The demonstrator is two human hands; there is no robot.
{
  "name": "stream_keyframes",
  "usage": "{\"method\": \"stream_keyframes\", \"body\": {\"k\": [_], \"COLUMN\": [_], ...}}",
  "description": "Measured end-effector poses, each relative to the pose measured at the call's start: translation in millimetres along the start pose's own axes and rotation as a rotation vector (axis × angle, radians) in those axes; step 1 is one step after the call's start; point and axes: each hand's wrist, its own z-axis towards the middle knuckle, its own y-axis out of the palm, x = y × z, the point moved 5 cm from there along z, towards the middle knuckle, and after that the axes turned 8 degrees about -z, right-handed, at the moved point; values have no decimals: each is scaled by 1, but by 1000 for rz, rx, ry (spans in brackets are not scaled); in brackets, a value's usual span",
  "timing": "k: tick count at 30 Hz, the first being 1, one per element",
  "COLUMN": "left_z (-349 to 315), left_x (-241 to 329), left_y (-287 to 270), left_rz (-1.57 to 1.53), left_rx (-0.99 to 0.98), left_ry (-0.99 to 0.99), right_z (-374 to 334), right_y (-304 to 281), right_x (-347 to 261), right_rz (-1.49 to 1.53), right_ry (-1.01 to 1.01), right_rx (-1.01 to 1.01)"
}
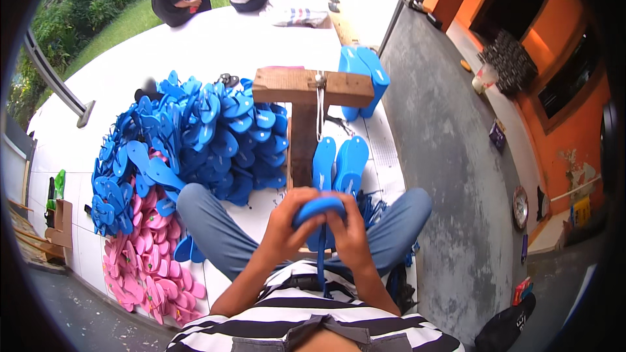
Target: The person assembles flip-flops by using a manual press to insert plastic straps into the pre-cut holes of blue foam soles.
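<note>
Between both hands, just above my lap, is a blue flip-flop sole (319, 208), seen edge-on and bent. My left hand (287, 223) grips its left side and my right hand (348, 231) its right side. A blue strap (320, 257) hangs from it between my wrists. Just beyond stands a T-shaped wooden stand (274, 85) with a thin metal tool (320, 107) hanging from its crossbar. Loose blue soles (352, 160) lie to the right of its post. A bundle of blue straps (372, 210) is beside my right knee.
Left of the stand spreads a big pile of blue flip-flops (195, 124), with pink flip-flops (147, 254) nearer me. Stacked blue soles (362, 78) stand behind the crossbar's right end. Two people sit at the far edge near a white sack (297, 10). A metal post (59, 78) rises at left.
</note>
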Motion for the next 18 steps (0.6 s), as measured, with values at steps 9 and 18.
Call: {"method": "stream_keyframes", "body": {"k": [9, 18], "left_z": [37, 59], "left_x": [-21, -20], "left_y": [-15, -38], "left_rz": [135, 224], "left_rx": [140, -7], "left_ry": [-50, 80], "right_z": [17, 24], "right_y": [29, 51], "right_x": [32, 36], "right_rz": [-701, 992], "right_ry": [-115, 548], "right_rx": [4, -431]}}
